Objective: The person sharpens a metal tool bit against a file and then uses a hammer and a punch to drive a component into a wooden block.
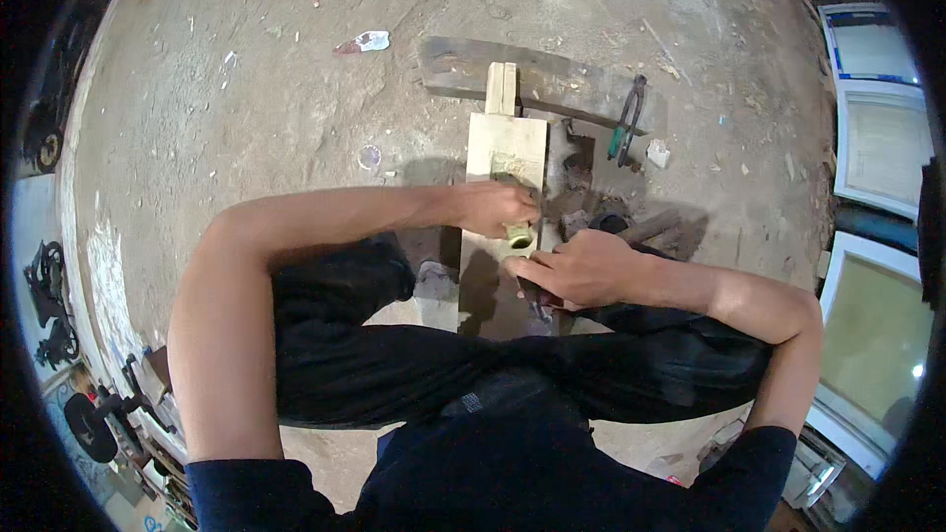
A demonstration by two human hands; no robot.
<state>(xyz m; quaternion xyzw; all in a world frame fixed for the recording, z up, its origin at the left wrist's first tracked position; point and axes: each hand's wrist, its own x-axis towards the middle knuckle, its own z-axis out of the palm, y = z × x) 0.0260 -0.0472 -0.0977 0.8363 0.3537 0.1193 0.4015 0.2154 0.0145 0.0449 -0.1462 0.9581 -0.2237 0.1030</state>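
Observation:
My left hand [500,208] is closed around a small yellowish piece with a dark hollow [518,235] at its near end. It rests over a pale wooden board [507,143] that lies between my legs. My right hand [583,270] is closed on a dark-handled tool [535,293], just nearer to me and to the right. A thin dark strip, perhaps the tool's blade, runs along the right side of the yellowish piece; its exact kind cannot be made out. Two narrow wood strips [501,89] stand out past the board's far end.
Beyond the board a grey plank [552,77] lies across the dusty floor. Pliers-like green-handled pincers [626,123] rest at its right end. A dark metal piece [577,153] and a round wooden handle [652,227] lie right of the board. White-framed panels [877,143] stand far right.

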